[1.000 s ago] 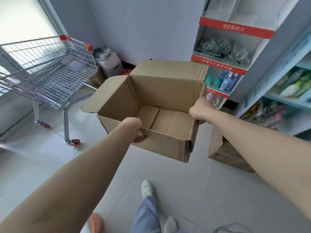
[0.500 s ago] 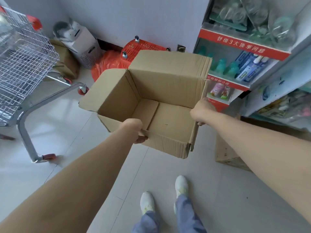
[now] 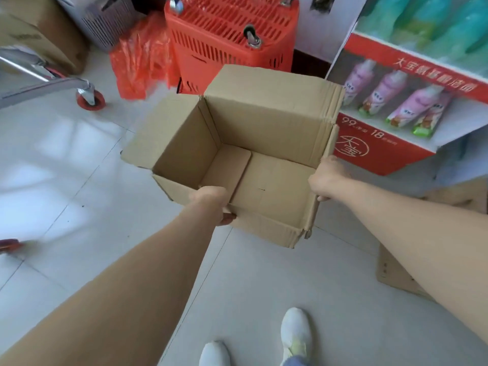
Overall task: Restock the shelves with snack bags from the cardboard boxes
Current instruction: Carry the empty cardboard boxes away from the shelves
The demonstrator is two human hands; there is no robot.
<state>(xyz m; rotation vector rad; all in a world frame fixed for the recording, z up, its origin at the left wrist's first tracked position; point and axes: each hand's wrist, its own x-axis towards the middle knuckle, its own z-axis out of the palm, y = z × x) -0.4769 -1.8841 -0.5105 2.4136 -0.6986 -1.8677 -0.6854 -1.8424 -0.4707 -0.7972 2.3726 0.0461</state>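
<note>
I hold an open cardboard box (image 3: pixel 264 128) in front of me above the tiled floor; nothing lies inside it and its flaps stand up. My left hand (image 3: pixel 214 204) grips the near wall of the box, thumb outside. My right hand (image 3: pixel 327 178) grips the right wall. A second cardboard box (image 3: pixel 396 276) sits on the floor under my right arm, mostly hidden. To the right stands a red and white display shelf (image 3: pixel 380 151) with pink tubes (image 3: pixel 390 93) lying on it and green bags above.
An orange plastic basket (image 3: pixel 227 40) and an orange plastic bag (image 3: pixel 140 59) sit on the floor beyond the box. A shopping cart's wheel (image 3: pixel 89 97) and frame are at the left, with a brown carton (image 3: pixel 39 33) behind. My white shoes (image 3: pixel 295 336) are below.
The view has tilted down and moved closer to the floor and basket; the box stays held by both hands in the same grip and has come lower toward the floor by the display shelf.
</note>
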